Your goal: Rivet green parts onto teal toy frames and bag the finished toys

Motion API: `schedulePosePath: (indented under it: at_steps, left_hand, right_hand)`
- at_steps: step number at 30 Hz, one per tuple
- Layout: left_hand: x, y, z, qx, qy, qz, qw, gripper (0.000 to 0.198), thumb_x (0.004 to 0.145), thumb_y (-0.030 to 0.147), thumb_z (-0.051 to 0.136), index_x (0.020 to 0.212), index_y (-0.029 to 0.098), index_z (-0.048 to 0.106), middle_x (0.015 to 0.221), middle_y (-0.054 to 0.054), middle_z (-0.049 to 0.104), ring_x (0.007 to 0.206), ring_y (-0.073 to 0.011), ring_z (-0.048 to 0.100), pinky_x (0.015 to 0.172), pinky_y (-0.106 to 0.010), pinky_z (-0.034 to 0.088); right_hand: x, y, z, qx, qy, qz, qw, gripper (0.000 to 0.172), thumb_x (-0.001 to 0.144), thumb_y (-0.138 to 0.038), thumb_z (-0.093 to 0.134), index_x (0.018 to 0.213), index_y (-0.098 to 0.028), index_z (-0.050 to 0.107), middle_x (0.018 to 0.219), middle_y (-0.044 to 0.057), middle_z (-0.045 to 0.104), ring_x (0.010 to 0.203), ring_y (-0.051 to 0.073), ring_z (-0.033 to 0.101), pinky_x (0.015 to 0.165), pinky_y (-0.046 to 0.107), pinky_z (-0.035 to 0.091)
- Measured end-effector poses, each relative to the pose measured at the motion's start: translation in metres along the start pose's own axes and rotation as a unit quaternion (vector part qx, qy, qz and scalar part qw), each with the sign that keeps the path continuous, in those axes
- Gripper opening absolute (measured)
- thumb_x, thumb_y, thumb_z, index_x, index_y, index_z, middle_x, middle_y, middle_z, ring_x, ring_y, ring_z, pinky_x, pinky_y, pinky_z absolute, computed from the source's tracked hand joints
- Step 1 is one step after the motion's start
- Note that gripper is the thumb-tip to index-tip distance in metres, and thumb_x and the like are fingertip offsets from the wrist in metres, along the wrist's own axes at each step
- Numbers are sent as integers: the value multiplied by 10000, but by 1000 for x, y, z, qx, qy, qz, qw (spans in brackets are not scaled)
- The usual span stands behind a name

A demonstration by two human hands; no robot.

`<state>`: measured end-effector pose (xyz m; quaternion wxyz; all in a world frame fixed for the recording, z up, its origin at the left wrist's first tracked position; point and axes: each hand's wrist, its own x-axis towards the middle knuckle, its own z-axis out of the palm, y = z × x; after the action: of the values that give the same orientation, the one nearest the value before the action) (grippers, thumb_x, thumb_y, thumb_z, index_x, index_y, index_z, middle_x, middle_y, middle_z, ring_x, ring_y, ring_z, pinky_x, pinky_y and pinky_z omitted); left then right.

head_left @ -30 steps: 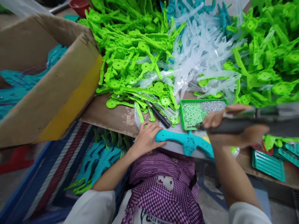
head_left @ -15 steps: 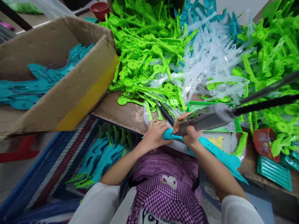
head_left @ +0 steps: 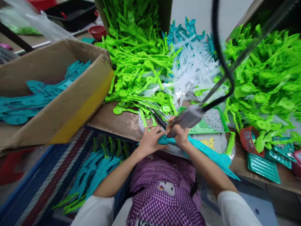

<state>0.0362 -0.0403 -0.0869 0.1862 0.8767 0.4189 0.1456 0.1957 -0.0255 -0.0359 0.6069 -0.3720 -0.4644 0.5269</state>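
Note:
My right hand is closed round a grey electric screwdriver, whose tip points down and left at a long teal plastic part. That part lies across the near edge of the table, passing under my right wrist. My left hand is closed on the left end of the teal part, close to the tool's tip. Where the tip meets the plastic is partly hidden by my fingers. Behind the screwdriver sits a green tray of small metal screws.
Bright green plastic parts and clear ones are heaped at the back. A cardboard box of teal pieces stands at left, above a blue crate. A red basket is at right; a black cable hangs overhead.
The view has shifted, so most things sit lower and further left. The screwdriver now stands more upright, and its black cable loops higher. Both hands stay at the teal part.

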Motion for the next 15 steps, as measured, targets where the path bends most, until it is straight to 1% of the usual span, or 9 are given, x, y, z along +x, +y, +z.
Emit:
schedulePosePath:
  at_steps: [2,4,6,8,10,12,15]
  left_hand:
    - [0,0,-1,-3,-7,1,1000,591,738,608,686,1221,282,585,1124,-42,632,1089,-264,542,1016,-475,261]
    - [0,1,-2,4,-13,-4,1000,613,741,600,689,1253,281,578,1144,-50,628,1102,-274,538,1027,-483,258]
    - [2,4,-3,14,-15,-6,1000,613,757,582,684,1266,260,571,1175,-68,619,1119,-286,528,1035,-498,255]
    - [5,7,-4,22,-17,3,1000,618,776,559,677,1291,243,545,1207,-79,607,1133,-288,523,1047,-515,245]
    - [9,12,-4,25,-27,17,999,577,799,528,668,1276,227,547,1194,-77,614,1114,-279,537,1052,-517,246]
    - [13,15,-3,24,-33,19,999,476,818,485,662,1204,216,588,1131,-68,639,1060,-264,563,1017,-484,298]
    - [17,18,1,22,-26,-2,999,365,822,433,662,1112,215,625,1079,-61,656,1024,-260,575,929,-432,367]
  right_hand:
    - [14,-16,-19,16,76,-70,995,451,733,-641,565,897,-220,570,438,-84,483,344,114,480,344,246,383]
    - [28,-28,-44,-10,147,-146,978,383,749,-582,585,843,-211,590,430,-81,473,338,104,477,349,241,377]
    - [39,-31,-66,-66,174,-159,969,302,750,-496,633,781,-197,610,436,-69,499,341,95,478,362,241,378]
    - [45,-25,-82,-90,177,-142,970,274,759,-466,637,775,-193,624,443,-63,520,340,97,479,366,247,377]
    - [46,-15,-90,-73,171,-136,973,289,776,-488,610,801,-200,630,443,-65,521,341,104,485,362,251,374]
    - [46,-6,-93,-57,160,-143,975,295,780,-496,607,814,-205,633,446,-66,523,348,107,497,357,249,370]
    - [47,1,-94,-52,150,-145,977,284,784,-485,619,819,-203,642,450,-65,525,350,102,500,357,244,366]
